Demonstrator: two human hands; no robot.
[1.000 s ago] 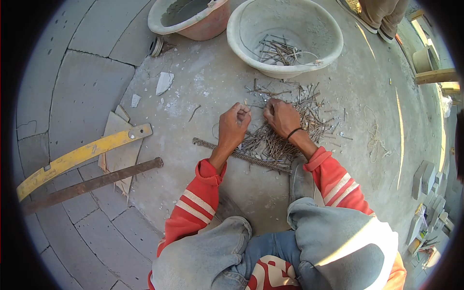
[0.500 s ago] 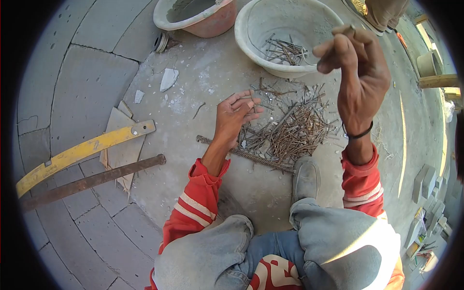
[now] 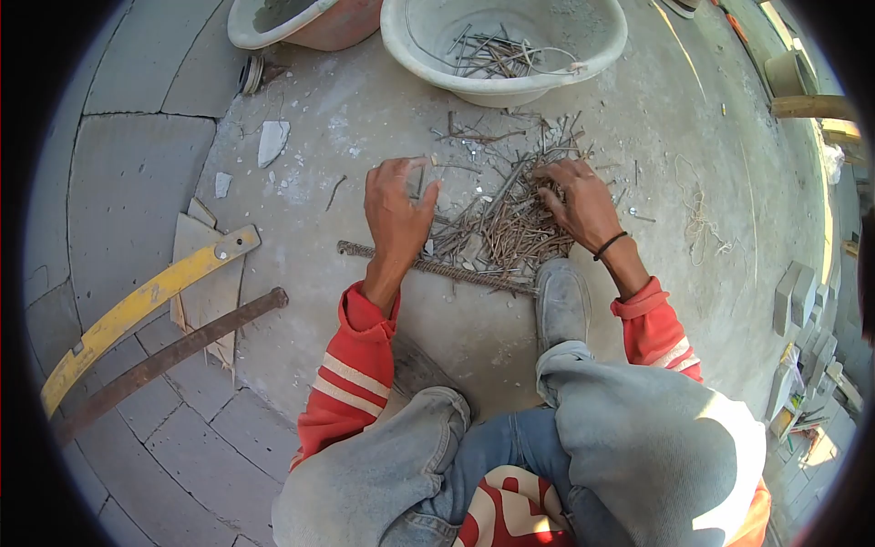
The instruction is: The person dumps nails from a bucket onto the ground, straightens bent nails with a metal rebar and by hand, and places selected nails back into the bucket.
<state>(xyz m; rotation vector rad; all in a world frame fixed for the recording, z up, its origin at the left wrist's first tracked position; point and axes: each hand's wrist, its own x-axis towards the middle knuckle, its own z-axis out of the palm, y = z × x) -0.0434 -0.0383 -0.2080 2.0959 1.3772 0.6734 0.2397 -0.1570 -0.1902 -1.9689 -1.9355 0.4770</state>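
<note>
My left hand (image 3: 394,214) is above the floor left of the nail pile, with a thin dark nail (image 3: 420,180) between thumb and fingers. My right hand (image 3: 588,208) reaches down over the upper right of the pile of rusty nails (image 3: 515,223), its thumb and fingers apart, touching or just above the nails. Nothing held shows in it. A ribbed steel bar (image 3: 437,268) lies along the pile's lower edge. More nails (image 3: 499,56) lie inside the pale tub (image 3: 415,68) beyond the pile.
A reddish basin (image 3: 342,25) stands at the upper left. A yellow metal strip (image 3: 150,296) and a rusty bar (image 3: 191,346) lie at left. My shoe (image 3: 562,305) is beside the pile. String (image 3: 700,219) and grey blocks (image 3: 795,296) are at right.
My right hand rose near the tub with something small in its fingertips, then came down to the pile. My left hand went from a pinch to a looser grip. The view shifted.
</note>
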